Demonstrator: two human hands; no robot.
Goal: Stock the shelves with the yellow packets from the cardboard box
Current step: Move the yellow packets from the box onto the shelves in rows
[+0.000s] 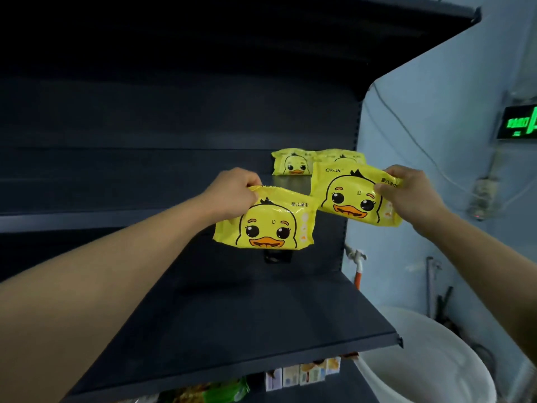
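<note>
Each hand pinches a yellow duck-print packet by its top edge: left hand (232,189), near packet (266,221); right hand (406,193), far packet (356,194). Set both upright beside the shelved packets (293,162) at 12 o'clock on the shelf (145,181).

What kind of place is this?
Probably a small shop or its stockroom. Dark metal retail shelves hold identical yellow duck packets at the back, more packaged goods sit on the shelf below, and a lit green sign hangs on the wall.
</note>
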